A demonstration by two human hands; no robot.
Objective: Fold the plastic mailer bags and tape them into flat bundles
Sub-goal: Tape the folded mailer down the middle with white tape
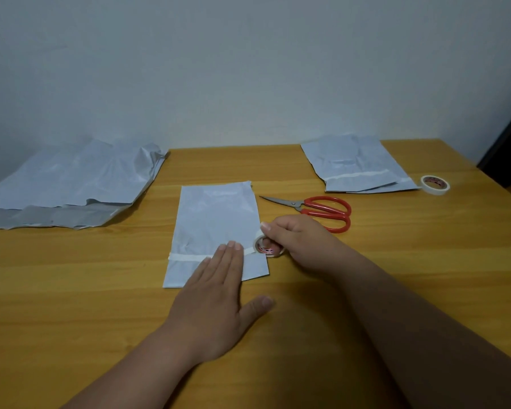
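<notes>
On the wooden table, a heap of unfolded mailer bags lies well to the left of the fingers and a stack of taped bundles far beyond them to the right. The folded mailer bag lies under the left hand, whose straight, closed fingers press a tape strip running leftward from the fingertips. Just past the right hand lie red-handled scissors; its curled fingers grip a tape roll at the bag's right edge, and a second roll sits beside the bundles.

One head-worn view looks forward and down across the wooden table toward the wall, seemingly from close above.
</notes>
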